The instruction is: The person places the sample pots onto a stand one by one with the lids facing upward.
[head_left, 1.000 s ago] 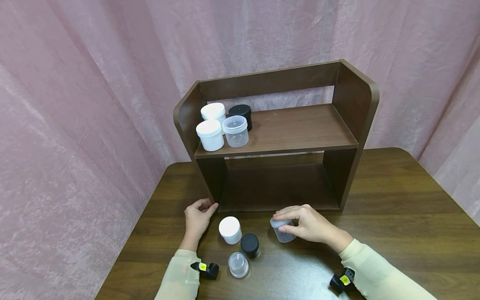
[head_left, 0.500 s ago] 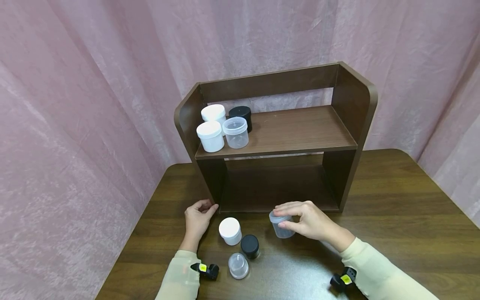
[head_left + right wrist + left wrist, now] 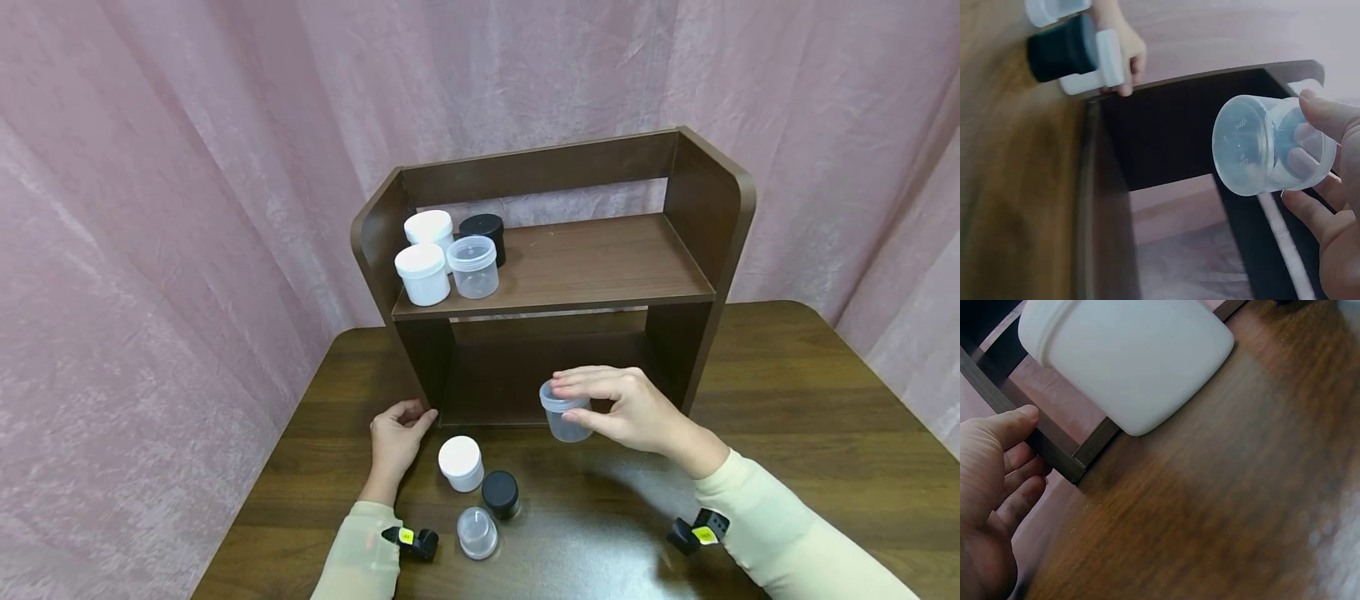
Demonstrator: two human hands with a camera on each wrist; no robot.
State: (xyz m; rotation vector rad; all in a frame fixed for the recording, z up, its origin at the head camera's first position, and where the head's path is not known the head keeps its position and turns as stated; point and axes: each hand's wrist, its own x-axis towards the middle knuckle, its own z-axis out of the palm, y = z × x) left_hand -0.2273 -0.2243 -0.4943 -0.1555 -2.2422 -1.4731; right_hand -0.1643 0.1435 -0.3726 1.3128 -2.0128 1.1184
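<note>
My right hand (image 3: pixel 637 408) grips a clear plastic jar (image 3: pixel 566 421) by its lidded top, thumb on one side and fingers on the other. The jar hangs upright in front of the shelf's lower compartment; its clear base (image 3: pixel 1241 144) faces the right wrist camera. At the bottom left corner of the brown wooden shelf (image 3: pixel 562 304), my left hand (image 3: pixel 395 440) pinches the side panel's edge, with the thumb (image 3: pixel 1016 425) on the near face and fingers behind. Beside it on the table stand a white jar (image 3: pixel 461 463), a black-lidded jar (image 3: pixel 500 493) and a small clear jar (image 3: pixel 477 533).
Two white jars (image 3: pixel 422 275), a black jar (image 3: pixel 491 242) and a clear jar (image 3: pixel 474 267) stand grouped at the left of the upper shelf board. A pink curtain (image 3: pixel 187 250) hangs behind the wooden table (image 3: pixel 810 417).
My right hand has lifted the clear jar off the table, up and toward the shelf's lower compartment. The left hand stays at the shelf's corner.
</note>
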